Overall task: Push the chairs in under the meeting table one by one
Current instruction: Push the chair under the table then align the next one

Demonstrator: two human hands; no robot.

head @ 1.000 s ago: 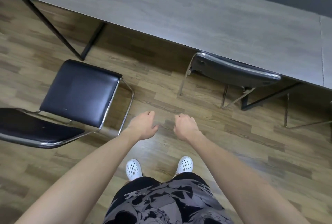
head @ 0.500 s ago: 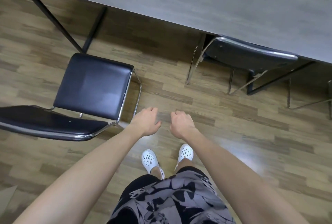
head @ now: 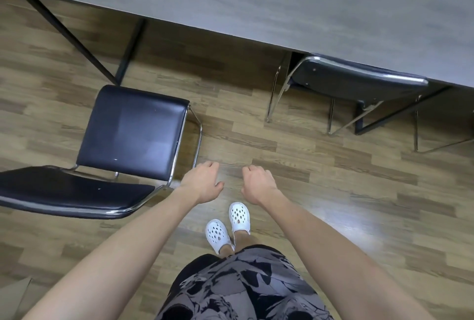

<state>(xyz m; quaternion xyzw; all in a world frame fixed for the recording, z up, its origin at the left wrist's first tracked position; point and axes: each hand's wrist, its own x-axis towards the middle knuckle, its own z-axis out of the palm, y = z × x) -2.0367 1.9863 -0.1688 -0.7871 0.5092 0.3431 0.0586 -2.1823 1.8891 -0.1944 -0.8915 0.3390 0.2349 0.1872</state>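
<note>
A black chair with a chrome frame [head: 130,129] stands on the wood floor at the left, pulled out from the grey meeting table [head: 256,4]; its backrest lies nearest me at the lower left. A second black chair [head: 354,81] at the right has its seat tucked under the table edge, with only the backrest and legs showing. My left hand [head: 204,181] hovers just right of the pulled-out chair's backrest corner, fingers loosely curled, holding nothing. My right hand [head: 256,182] hangs beside it over the floor, fingers also loosely curled and empty.
Black metal table legs [head: 128,50] slant down behind the pulled-out chair. Chrome legs of another chair [head: 436,145] show at the far right. My feet in white clogs [head: 228,224] stand on the wood floor between the two chairs.
The view has shifted left, bringing the pulled-out chair closer to the centre and nearer my left hand. Both hands stayed empty and kept their pose.
</note>
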